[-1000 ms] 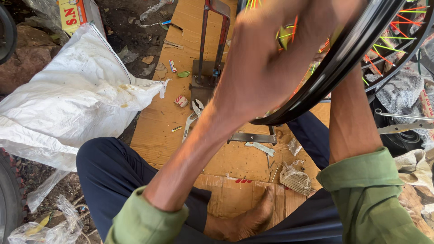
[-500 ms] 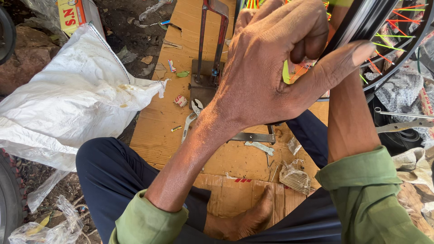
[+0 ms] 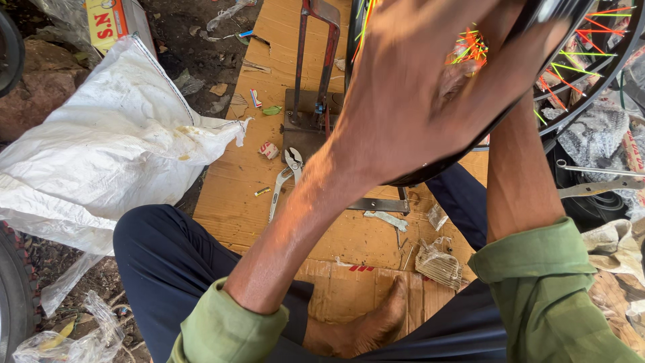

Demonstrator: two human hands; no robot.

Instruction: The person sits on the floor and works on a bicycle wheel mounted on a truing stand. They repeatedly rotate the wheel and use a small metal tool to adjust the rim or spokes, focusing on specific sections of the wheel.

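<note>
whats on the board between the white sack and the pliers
In the head view, a small red-and-white wrapper scrap lies between the white sack and the pliers.

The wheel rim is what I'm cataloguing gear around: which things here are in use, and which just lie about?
In use:
left hand on the black wheel rim
coloured spokes
red metal stand

Lying about:
pliers
white woven sack
crumpled plastic wrapper
wooden board

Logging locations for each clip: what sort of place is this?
Probably an informal bicycle repair spot on open ground: a spoked wheel in a metal stand, pliers on cardboard, dirt alongside.
</note>
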